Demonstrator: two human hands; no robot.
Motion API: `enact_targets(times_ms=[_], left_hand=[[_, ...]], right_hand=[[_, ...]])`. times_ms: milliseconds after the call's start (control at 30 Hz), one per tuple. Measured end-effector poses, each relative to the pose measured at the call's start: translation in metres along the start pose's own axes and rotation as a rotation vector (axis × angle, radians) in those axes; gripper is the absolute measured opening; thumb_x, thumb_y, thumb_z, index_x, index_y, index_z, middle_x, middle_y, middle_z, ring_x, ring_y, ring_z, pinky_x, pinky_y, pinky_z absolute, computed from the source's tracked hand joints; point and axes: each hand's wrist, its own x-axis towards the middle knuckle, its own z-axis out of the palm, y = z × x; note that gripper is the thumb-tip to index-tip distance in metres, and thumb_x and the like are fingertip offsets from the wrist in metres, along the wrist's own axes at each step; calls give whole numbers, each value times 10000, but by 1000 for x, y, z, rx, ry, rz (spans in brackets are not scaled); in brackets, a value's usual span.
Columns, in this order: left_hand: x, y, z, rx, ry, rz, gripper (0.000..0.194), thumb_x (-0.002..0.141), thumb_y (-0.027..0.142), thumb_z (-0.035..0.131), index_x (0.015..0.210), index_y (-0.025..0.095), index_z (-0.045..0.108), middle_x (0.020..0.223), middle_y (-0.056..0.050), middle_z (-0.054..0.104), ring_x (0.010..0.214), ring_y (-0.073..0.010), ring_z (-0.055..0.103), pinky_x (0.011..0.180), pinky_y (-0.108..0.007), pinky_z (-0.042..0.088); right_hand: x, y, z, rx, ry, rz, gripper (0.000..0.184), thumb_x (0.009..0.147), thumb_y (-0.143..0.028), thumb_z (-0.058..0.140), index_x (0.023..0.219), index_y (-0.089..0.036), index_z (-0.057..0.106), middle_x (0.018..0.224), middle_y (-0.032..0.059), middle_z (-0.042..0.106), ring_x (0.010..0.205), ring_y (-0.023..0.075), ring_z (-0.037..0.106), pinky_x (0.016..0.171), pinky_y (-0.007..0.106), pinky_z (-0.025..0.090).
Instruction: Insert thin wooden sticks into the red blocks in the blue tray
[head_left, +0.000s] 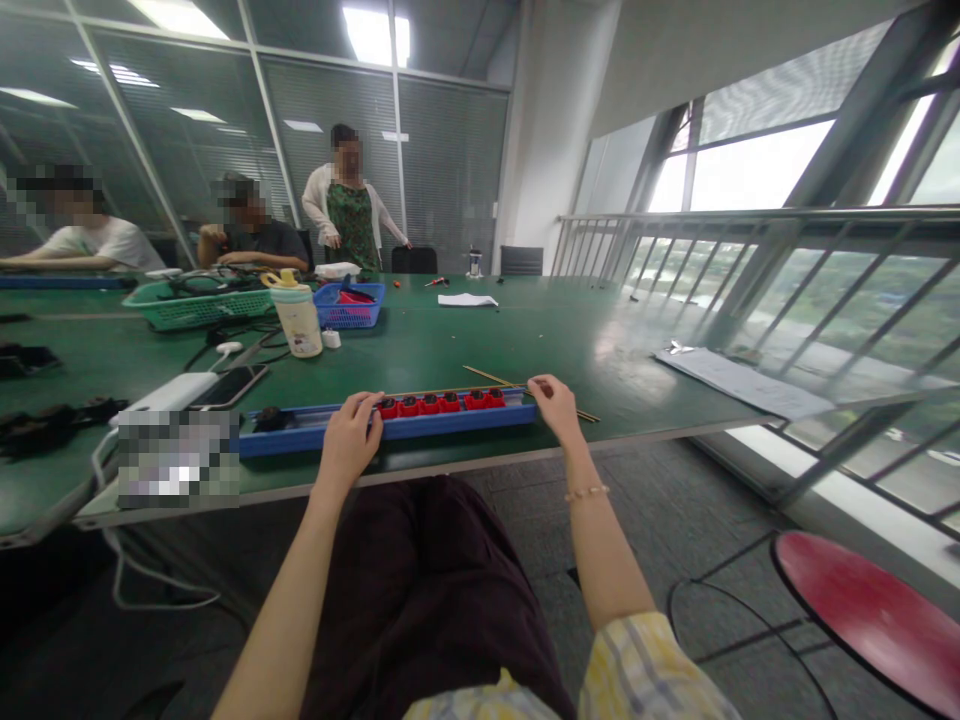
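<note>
A long blue tray lies along the near edge of the green table, with a row of several red parts in its right half. My left hand rests on the tray's front wall, fingers curled over it beside the leftmost red part. My right hand sits at the tray's right end, fingers bent and touching a thin wooden stick that lies on the table there. A dark part lies in the tray's left end.
A phone, a white charger block and cables lie at the left. A cream bottle, a green basket and a blue basket stand farther back. Three people are at the far side. Papers lie right; a red stool stands near.
</note>
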Motion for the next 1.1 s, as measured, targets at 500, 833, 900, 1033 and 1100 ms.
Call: enact_targets(times_ms=[500,833,900,1033,1100], left_hand=[[-2,1,0,-16,14,-10,371,959,299,400,1279,222,571,1225,-103,606,1051,-240,619,911,-380,491],[-3,3,-1,-47,16,-13,366,966,278,398,1286,216,566,1255,-96,608,1107,-236,603,959,-380,475],[-3,4,-1,-47,11,-10,365,969,277,396,1286,213,565,1262,-95,610,1116,-238,601,963,-382,473],[-2,4,-2,-39,0,-32,364,968,284,399,1283,217,567,1236,-91,623,1107,-239,606,965,-377,470],[-2,4,-1,-29,-7,-39,362,967,288,400,1280,218,569,1226,-90,627,1101,-240,607,959,-373,470]], right_hand=[[-8,11,10,108,135,-54,456,893,-563,497,982,-164,699,1017,118,719,899,208,648,799,304,494],[-7,15,9,203,145,20,424,834,-545,582,955,-164,726,975,106,737,857,209,650,809,311,493],[-6,18,9,215,157,10,415,831,-533,587,955,-163,729,977,107,737,852,208,649,810,312,490],[-3,30,12,253,229,39,422,808,-536,609,954,-159,729,931,98,725,795,200,629,769,317,487],[-1,37,14,290,275,76,429,790,-540,624,948,-155,725,897,91,713,758,192,611,732,316,482]])
